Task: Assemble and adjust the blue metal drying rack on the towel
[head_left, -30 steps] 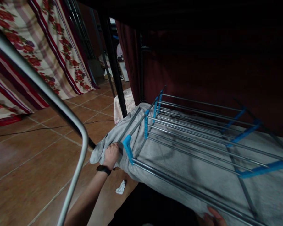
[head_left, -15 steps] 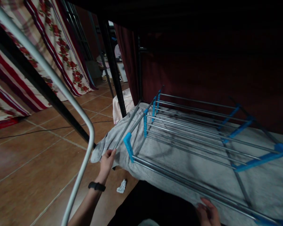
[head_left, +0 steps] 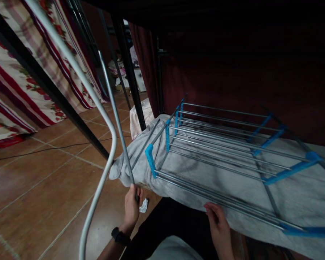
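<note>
My left hand point(head_left: 133, 204), with a dark band at the wrist, is wrapped round the lower end of a thin grey metal tube point(head_left: 116, 115). The tube rises from my fist, leaning left, its upper end free in the air. Bare and half curled, my right hand point(head_left: 219, 227) hovers at the bed's front edge, just short of the rack's front rails. A drying rack point(head_left: 222, 144) with metal rods and blue plastic joints lies across the grey bedding point(head_left: 200, 169). Another grey tube point(head_left: 146, 144) rests on the bedding at the rack's left side.
A pale curved rail point(head_left: 112, 144) and a dark bed post point(head_left: 132, 79) stand at left. Crumpled white paper point(head_left: 144, 205) and a dark cable point(head_left: 59, 147) lie on the tiled floor point(head_left: 56, 187). A patterned curtain point(head_left: 43, 79) hangs beyond; the upper bunk is overhead.
My left hand has come nearer and slightly right, now holding the tube upright, off the bed. My right hand has moved up and left along the bed edge. The view has shifted slightly.
</note>
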`<state>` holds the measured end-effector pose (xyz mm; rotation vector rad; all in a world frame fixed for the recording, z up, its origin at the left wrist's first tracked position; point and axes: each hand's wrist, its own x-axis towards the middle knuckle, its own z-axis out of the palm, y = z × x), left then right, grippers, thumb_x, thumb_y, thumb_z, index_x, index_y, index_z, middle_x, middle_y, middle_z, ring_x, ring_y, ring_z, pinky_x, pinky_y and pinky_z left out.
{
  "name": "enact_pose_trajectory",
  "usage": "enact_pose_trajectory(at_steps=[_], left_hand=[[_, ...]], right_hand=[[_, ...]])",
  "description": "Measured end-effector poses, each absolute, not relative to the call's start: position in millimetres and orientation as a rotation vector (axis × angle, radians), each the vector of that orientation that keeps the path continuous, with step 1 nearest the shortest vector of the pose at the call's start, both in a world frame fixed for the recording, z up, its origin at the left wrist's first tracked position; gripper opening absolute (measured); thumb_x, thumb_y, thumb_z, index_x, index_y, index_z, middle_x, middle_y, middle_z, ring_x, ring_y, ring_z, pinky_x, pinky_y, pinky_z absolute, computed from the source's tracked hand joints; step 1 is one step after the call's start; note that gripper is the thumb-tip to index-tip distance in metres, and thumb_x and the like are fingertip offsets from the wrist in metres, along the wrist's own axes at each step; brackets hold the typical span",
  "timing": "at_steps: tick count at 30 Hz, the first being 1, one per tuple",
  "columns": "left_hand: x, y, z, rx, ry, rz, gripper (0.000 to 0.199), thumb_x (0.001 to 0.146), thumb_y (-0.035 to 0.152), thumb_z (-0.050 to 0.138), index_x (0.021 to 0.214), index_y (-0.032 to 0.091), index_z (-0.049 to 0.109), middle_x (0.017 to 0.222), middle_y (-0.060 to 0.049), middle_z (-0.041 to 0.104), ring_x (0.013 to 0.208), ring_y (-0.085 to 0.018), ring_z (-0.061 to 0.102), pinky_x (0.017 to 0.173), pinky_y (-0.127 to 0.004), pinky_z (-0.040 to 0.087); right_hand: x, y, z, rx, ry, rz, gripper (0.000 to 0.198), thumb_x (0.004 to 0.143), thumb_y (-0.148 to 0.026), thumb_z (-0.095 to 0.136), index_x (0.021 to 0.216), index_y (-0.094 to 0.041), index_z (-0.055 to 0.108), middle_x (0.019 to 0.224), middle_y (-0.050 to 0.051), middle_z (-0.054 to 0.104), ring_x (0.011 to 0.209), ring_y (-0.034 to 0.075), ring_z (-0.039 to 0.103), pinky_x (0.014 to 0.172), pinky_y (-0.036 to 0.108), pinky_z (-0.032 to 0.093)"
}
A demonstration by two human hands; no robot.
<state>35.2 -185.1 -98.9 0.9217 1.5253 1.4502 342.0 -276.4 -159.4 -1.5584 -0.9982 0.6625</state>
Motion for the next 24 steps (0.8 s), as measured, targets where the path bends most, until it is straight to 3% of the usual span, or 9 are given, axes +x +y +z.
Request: enact_pose_trajectory(at_steps=[7, 12, 18, 24], left_hand=[[37, -217, -130, 1.169, 1.532, 1.316, 0.062, 0.087, 0.076, 0.045, 0.052, 0.025, 0.043, 0.049, 0.001, 0.042, 0.047, -0.015, 0.038, 0.045, -0.028, 0.033], [30, -216, -147, 1.663, 1.554, 1.043, 0.049, 0.082, 0.069, 0.056, 0.064, 0.025, 0.064, 0.059, -0.004, 0.064, 0.056, -0.022, 0.06, 0.055, -0.032, 0.048], [32, -195, -135, 2.373, 1.252, 0.802, 0.043, 0.094, 0.055, 0.053, 0.065, 0.024, 0.06, 0.059, 0.0, 0.065, 0.055, -0.016, 0.064, 0.055, -0.026, 0.045], [44, -174, -116, 2.77, 1.07, 0.663, 0.044, 0.103, 0.05, 0.046, 0.075, 0.021, 0.064, 0.073, -0.002, 0.069, 0.064, -0.015, 0.067, 0.061, -0.026, 0.047]], right_hand=[[325, -269, -116, -1.456, -0.986, 0.668, 0.03, 0.094, -0.051, 0.061, 0.097, -0.025, 0.073, 0.098, 0.006, 0.076, 0.093, 0.023, 0.071, 0.084, 0.035, 0.057], [329, -272, -90, -1.299, -0.828, 0.732, 0.029, 0.092, -0.049, 0.065, 0.108, -0.025, 0.071, 0.104, 0.006, 0.075, 0.095, 0.022, 0.07, 0.083, 0.035, 0.058], [350, -290, -78, -1.177, -0.548, 0.767, 0.036, 0.083, -0.043, 0.077, 0.116, -0.03, 0.07, 0.111, 0.003, 0.075, 0.1, 0.023, 0.07, 0.092, 0.041, 0.057], [374, -311, -72, -1.098, -0.368, 0.855, 0.031, 0.078, -0.038, 0.08, 0.107, -0.027, 0.075, 0.103, 0.004, 0.076, 0.095, 0.022, 0.07, 0.09, 0.042, 0.056]])
